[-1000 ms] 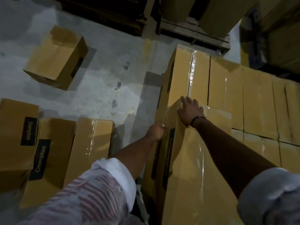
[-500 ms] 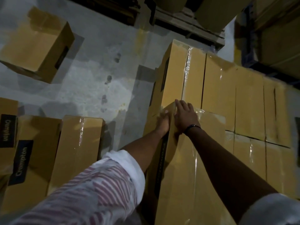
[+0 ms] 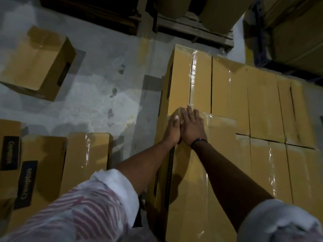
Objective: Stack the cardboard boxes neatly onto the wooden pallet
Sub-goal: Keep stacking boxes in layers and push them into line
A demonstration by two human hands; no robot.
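Only thing I can read is "Crompton", on a black label (image 3: pixel 28 183) and a second label (image 3: pixel 10 152), on floor boxes (image 3: pixel 49 163) left of the stack (image 3: pixel 227 95).

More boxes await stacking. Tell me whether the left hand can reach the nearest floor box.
Probably yes: the left hand holds nothing, only resting on the stacked box, and just bare floor separates it from the floor box.

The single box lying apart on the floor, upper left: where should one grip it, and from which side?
Probably the two short ends, both at once, low near the bottom edges. The lone box lies turned on the floor with free space around, so come from its long side bearing the dark label. Its taped top shows no handle.
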